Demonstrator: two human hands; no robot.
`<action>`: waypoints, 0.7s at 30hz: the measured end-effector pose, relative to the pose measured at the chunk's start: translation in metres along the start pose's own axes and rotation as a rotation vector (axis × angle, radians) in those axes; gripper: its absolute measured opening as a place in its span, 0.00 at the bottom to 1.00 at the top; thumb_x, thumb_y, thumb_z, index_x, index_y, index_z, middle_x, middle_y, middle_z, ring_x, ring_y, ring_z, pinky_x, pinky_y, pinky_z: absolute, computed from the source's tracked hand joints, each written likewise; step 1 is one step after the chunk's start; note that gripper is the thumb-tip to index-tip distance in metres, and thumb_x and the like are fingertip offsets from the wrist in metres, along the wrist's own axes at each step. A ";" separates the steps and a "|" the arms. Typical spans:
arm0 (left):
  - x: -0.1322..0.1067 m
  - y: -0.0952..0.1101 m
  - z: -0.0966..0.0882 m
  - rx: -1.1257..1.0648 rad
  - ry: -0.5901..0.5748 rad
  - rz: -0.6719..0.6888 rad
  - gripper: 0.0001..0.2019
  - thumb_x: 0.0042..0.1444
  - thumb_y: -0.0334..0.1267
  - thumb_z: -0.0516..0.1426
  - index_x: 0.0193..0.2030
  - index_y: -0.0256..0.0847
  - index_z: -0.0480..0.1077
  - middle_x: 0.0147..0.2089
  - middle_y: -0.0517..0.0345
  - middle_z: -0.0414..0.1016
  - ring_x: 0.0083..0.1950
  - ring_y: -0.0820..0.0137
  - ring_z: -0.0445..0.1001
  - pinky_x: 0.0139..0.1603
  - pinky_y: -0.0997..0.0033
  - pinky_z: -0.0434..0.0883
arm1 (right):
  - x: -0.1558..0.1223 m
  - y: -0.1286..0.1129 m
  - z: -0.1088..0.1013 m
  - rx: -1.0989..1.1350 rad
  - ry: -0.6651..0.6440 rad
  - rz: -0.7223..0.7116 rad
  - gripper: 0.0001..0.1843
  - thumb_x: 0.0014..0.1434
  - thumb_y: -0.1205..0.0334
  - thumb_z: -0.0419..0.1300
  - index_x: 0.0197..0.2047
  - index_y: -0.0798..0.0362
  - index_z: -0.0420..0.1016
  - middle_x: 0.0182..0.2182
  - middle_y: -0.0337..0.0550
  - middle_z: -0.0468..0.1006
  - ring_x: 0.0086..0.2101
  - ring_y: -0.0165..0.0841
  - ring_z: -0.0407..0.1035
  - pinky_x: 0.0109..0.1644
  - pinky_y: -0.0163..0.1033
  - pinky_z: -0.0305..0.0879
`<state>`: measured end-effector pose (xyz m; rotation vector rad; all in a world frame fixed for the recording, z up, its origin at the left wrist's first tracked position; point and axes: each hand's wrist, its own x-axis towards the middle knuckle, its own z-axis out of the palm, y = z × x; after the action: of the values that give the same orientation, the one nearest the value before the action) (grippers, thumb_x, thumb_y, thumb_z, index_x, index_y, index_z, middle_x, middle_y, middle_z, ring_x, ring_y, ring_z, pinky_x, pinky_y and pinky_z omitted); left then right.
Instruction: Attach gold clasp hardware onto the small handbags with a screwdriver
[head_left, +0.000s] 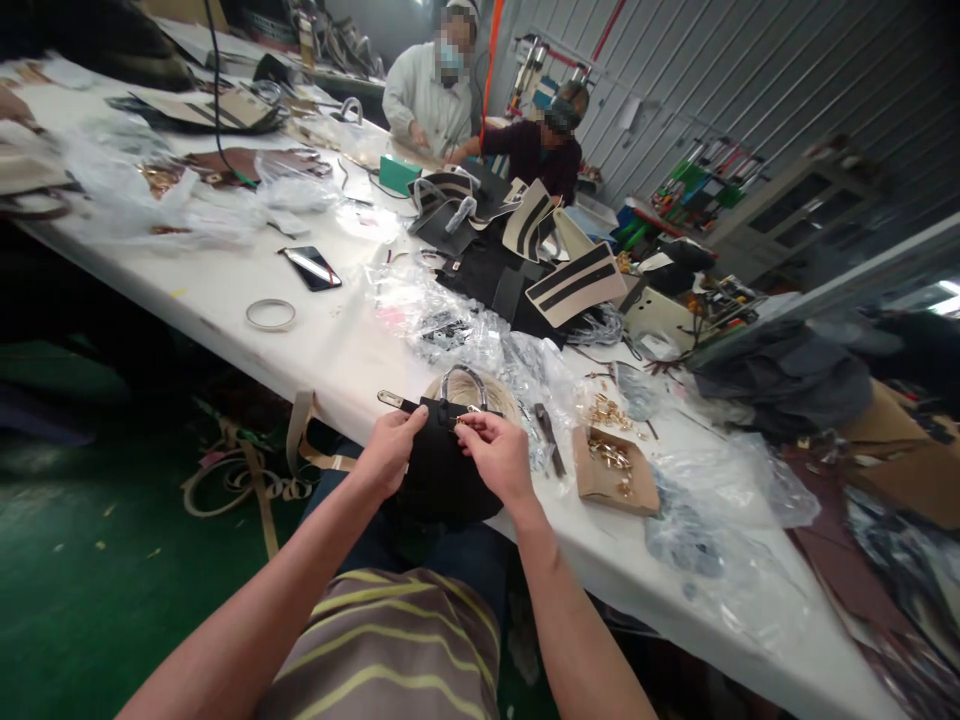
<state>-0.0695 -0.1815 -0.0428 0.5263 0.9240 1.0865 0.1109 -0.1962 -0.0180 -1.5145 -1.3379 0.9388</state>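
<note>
Striped shirt [390, 640] at 6 o'clock, forearms reaching up from it. Left hand [390, 448] clamps bag [442, 480] by its top edge, seemingly to steady it against the table [322, 350] edge. Right hand [499, 455] pinches shut on gold fitting [466, 421] at the bag's rim. Hardware tray [592, 482] sits at 3 o'clock from the hands, within easy reach.

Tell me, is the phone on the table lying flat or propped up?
Lying flat: the phone rests on the white table, dark screen facing up.
</note>
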 end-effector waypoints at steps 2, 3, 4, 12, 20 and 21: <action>0.000 -0.002 0.001 -0.033 0.009 0.000 0.28 0.45 0.61 0.78 0.33 0.37 0.78 0.27 0.50 0.81 0.29 0.61 0.80 0.32 0.67 0.76 | 0.001 -0.008 0.003 -0.027 -0.003 -0.021 0.12 0.63 0.52 0.72 0.45 0.51 0.89 0.34 0.44 0.89 0.33 0.40 0.86 0.36 0.40 0.84; 0.001 -0.003 0.003 -0.046 0.020 0.016 0.28 0.45 0.60 0.78 0.33 0.37 0.78 0.27 0.51 0.81 0.31 0.60 0.81 0.33 0.66 0.76 | 0.002 -0.012 0.005 -0.040 0.003 -0.041 0.12 0.64 0.53 0.71 0.46 0.50 0.89 0.35 0.44 0.90 0.33 0.40 0.86 0.37 0.40 0.85; 0.001 -0.004 0.006 -0.051 0.031 0.039 0.27 0.46 0.59 0.78 0.32 0.37 0.78 0.27 0.52 0.80 0.32 0.60 0.81 0.34 0.66 0.76 | 0.003 -0.015 0.007 -0.054 0.012 -0.062 0.12 0.65 0.53 0.71 0.48 0.50 0.89 0.36 0.44 0.90 0.34 0.41 0.87 0.38 0.41 0.85; -0.004 0.002 0.016 0.098 0.116 0.228 0.26 0.54 0.61 0.74 0.31 0.39 0.75 0.27 0.59 0.75 0.30 0.68 0.71 0.32 0.71 0.68 | 0.015 -0.028 0.012 -0.120 0.000 -0.081 0.14 0.65 0.55 0.71 0.51 0.50 0.92 0.42 0.47 0.92 0.34 0.42 0.88 0.41 0.44 0.87; -0.009 0.005 0.018 0.250 0.187 0.333 0.24 0.62 0.56 0.69 0.26 0.41 0.71 0.24 0.63 0.65 0.28 0.72 0.58 0.28 0.72 0.55 | 0.017 -0.044 0.017 -0.142 -0.010 -0.023 0.09 0.61 0.57 0.72 0.42 0.51 0.92 0.31 0.46 0.90 0.30 0.44 0.86 0.36 0.45 0.83; -0.009 0.004 0.018 0.258 0.185 0.338 0.24 0.63 0.55 0.69 0.26 0.41 0.70 0.24 0.63 0.65 0.28 0.72 0.58 0.27 0.72 0.54 | 0.016 -0.044 0.018 -0.152 0.014 -0.031 0.09 0.61 0.57 0.72 0.41 0.50 0.92 0.31 0.46 0.90 0.30 0.44 0.86 0.36 0.45 0.82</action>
<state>-0.0579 -0.1867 -0.0266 0.8263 1.1740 1.3441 0.0819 -0.1765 0.0178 -1.6066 -1.4455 0.8216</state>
